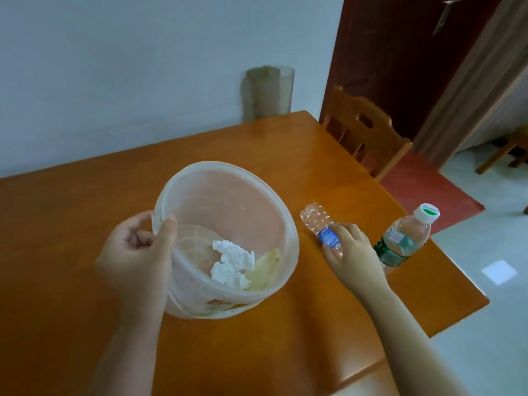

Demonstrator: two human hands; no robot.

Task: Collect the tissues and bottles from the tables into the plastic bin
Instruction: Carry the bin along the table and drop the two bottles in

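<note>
A translucent plastic bin point(257, 195) is tilted over the wooden table point(85, 224). My left hand point(137, 252) grips its left rim. Crumpled white tissues point(231, 264) and a pale yellowish scrap point(265, 270) lie inside the bin. To the right of the bin, a crushed clear bottle with a blue label point(317, 222) lies on the table, and my right hand point(351, 250) is closed around its label end. A second bottle with a green label and white cap point(405, 238) stands just right of that hand.
A wooden chair point(363, 130) stands at the table's far right corner before a dark red door point(400, 52). A greenish cylindrical container point(270, 91) sits against the white wall behind the table. White floor tiles and a red mat point(428, 192) lie to the right.
</note>
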